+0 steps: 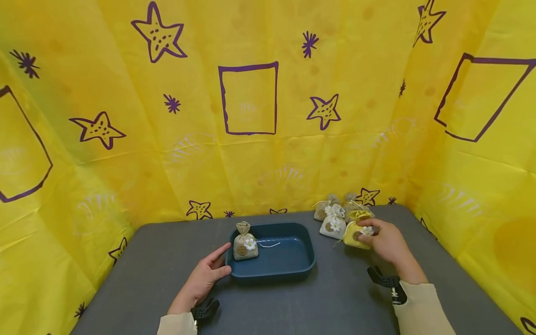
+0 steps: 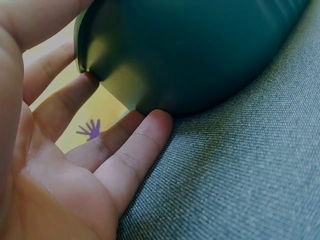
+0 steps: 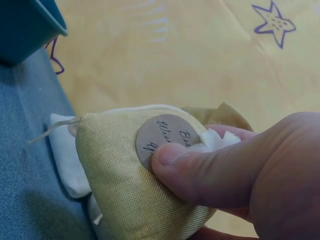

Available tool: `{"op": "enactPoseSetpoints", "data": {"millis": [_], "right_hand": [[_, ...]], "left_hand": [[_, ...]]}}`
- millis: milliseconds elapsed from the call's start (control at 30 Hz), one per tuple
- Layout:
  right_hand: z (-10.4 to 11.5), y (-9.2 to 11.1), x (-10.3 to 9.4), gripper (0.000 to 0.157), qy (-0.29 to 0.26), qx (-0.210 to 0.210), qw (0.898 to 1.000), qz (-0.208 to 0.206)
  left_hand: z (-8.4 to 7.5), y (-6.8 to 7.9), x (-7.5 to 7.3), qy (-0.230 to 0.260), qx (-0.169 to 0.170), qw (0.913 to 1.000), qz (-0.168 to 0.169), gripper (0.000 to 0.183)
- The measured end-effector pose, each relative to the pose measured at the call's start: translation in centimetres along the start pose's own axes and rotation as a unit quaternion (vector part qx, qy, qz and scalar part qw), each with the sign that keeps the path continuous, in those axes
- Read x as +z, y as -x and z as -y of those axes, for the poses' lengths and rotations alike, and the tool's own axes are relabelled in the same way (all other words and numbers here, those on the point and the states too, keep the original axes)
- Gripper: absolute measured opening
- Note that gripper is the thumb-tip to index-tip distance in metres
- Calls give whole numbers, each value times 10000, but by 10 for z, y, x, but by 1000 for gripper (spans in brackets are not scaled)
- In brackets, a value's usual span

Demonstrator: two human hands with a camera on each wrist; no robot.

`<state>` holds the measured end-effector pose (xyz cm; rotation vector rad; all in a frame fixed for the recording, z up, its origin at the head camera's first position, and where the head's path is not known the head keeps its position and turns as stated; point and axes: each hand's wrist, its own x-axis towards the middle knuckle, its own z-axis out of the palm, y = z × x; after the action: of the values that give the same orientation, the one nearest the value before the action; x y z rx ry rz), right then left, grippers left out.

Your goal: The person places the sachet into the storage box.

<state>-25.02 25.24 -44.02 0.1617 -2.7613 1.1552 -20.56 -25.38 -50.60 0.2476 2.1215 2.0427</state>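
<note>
My right hand [image 1: 387, 242] pinches a small yellow drawstring sachet [image 1: 353, 236] with a white flower. In the right wrist view the thumb presses on the round brown label [image 3: 160, 132] of this sachet. My left hand [image 1: 205, 277] touches the left end of a dark blue rectangular tray [image 1: 272, 277], with extended fingertips [image 2: 157, 120] against its outer wall. Inside the tray, at its left end, a beige sachet [image 1: 244, 249] with a white flower stands upright, and a pale string [image 1: 270, 244] trails beside it.
Beside the yellow sachet is a white sachet [image 1: 332, 226]. Behind them stand two greyish-beige sachets, one on the left [image 1: 321, 210] and one partly hidden [image 1: 351, 201]. A dark grey cloth [image 1: 176, 256] covers the table; yellow patterned curtains [image 1: 251, 163] enclose its back and sides.
</note>
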Motion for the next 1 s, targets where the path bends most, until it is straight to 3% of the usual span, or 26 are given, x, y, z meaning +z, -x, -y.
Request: {"op": "enactPoseSetpoints", "data": {"millis": [333, 533, 1000], "right_hand": [[16, 2, -6, 36, 151, -213, 9996, -140], [33, 5, -6, 35, 96, -251, 9996, -132], [79, 21, -7, 33, 90, -817, 9962, -270]], "left_hand": [[-2, 0, 0, 35, 9, 10000, 18, 65], [0, 0, 1, 83, 102, 9999, -9, 64], [0, 0, 1, 251, 111, 9996, 81, 65]]}}
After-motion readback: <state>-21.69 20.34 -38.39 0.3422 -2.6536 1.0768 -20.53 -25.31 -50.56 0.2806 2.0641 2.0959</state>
